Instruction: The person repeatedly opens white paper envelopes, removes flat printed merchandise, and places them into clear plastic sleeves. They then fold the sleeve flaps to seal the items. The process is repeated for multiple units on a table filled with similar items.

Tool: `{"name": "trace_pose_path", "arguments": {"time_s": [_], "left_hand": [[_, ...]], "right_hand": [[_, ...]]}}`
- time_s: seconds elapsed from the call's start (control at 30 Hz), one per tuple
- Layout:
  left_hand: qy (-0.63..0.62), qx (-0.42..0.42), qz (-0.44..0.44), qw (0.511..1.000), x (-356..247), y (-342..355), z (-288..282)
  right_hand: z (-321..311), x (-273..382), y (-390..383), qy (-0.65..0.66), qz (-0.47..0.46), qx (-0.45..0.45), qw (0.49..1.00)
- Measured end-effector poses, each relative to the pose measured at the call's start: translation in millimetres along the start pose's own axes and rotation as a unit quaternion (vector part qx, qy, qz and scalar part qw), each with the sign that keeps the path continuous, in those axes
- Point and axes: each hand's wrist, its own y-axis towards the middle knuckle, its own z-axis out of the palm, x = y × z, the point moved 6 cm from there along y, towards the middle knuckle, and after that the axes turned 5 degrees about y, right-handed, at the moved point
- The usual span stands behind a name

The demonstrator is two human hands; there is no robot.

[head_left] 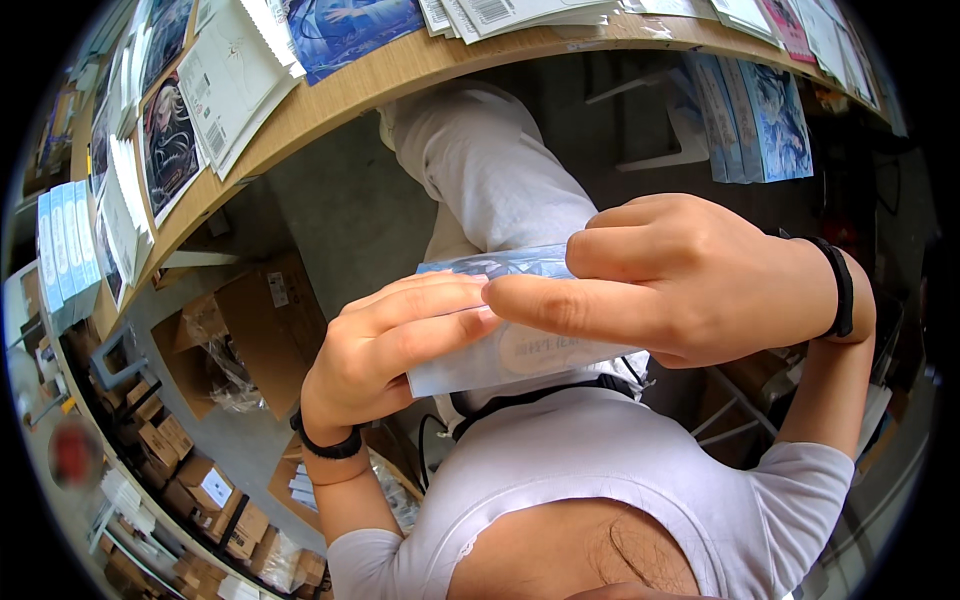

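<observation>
Box (530, 352), pale blue: above lap (510, 195), off counter (360, 80). Left hand (385, 335): grasping its left end. Right hand (670, 275): over its upper edge, grip unclear. Step, apparently: working that edge; next calls for steady left support.

Wide fisheye view from the left of two cameras worn side by side on my head, facing steeply downward, upright and unmirrored. Nearest the lens, my chest in a white short-sleeved cotton shirt (570, 445) fills the lower middle. My bare left hand (385, 345) and bare right hand (680, 285) occupy the centre at close range. Farther below lie my loose white cloth trousers (490, 160) and the smooth grey floor (340, 200). The pale-brown wooden table (400, 65) bends into an arc across the top, toward the rim.
</observation>
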Motion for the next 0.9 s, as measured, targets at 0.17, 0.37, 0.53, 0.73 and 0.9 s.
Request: {"name": "trace_pose_path", "arguments": {"time_s": [0.17, 0.37, 0.53, 0.73, 0.9], "left_hand": [[0.006, -0.029, -0.008, 1.0, 2.9, -8.8, 0.4], [0.012, -0.13, -0.014, 0.991, 5.6, -21.2, -24.0], [0.204, -0.137, 0.074, 0.967, -17.8, -24.2, -28.3], [0.386, 0.049, 0.22, 0.894, 0.6, -42.6, 30.1], [0.417, 0.072, 0.284, 0.86, 35.9, -79.5, 67.1]], "right_hand": [[-28.4, -9.8, -12.9, 0.001, 0.072, -0.096, 0.993], [-55.9, -23.9, -82.4, -0.047, 0.25, -0.163, 0.953], [-44.5, -58.1, -147.3, 0.108, 0.363, -0.311, 0.872], [9.0, -104.6, -158.5, 0.326, 0.351, -0.31, 0.821], [46.6, -172.9, -145.8, 0.434, 0.34, -0.221, 0.805]]}}
